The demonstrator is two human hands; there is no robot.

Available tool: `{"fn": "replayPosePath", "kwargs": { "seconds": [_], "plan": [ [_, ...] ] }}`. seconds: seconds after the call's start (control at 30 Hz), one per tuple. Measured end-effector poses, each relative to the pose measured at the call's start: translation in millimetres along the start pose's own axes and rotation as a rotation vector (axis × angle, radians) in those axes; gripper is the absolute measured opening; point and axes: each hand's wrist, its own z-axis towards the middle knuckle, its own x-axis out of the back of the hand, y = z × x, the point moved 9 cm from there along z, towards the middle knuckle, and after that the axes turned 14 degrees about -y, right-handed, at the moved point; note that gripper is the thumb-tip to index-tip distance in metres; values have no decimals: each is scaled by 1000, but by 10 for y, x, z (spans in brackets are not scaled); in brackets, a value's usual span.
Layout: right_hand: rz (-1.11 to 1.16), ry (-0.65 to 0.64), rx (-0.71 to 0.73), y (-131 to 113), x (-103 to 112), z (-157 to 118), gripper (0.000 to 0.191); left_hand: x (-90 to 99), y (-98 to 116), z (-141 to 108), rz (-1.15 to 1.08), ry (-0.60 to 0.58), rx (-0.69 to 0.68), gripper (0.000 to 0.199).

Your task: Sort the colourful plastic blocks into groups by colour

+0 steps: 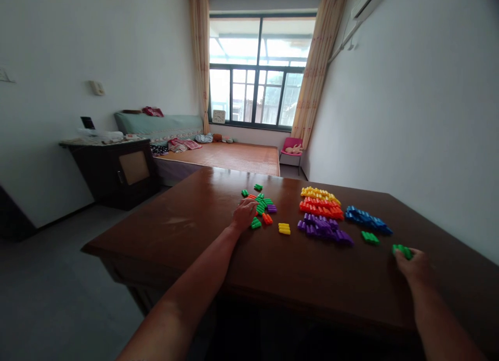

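My left hand [244, 214] reaches over a loose heap of mixed plastic pieces, its fingers drawn together at the heap's left side. What they grip, if anything, is hidden. Green pieces [267, 201], an orange piece [267, 219] and a purple piece [272, 208] lie beside that hand. At the right of the table, my right hand [417, 265] is closed on green ridged plastic blocks [401, 250], with thumb and fingers around them. Another green block group [370, 237] lies just left of this hand.
Sorted rows of yellow [320, 195], orange [322, 208], purple [324, 229] and blue blocks [367, 219] lie between my hands on the brown table [175, 236]. A yellow group [284, 229] sits nearer the heap. Beyond are a bed [241, 155] and pink chair [291, 143].
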Motion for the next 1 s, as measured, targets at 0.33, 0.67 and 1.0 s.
{"fn": "replayPosePath", "kwargs": {
  "seconds": [0.33,0.67,1.0],
  "plan": [
    [-115,-28,-191,-5,44,-143,49,-20,-114,-20,-33,-8,46,25],
    [-220,-151,-271,-307,164,-351,52,-60,-275,41,-69,-6,58,31],
    [-246,-188,-128,-504,88,-370,48,-68,-302,95,-85,-31,59,32]
  ]
}}
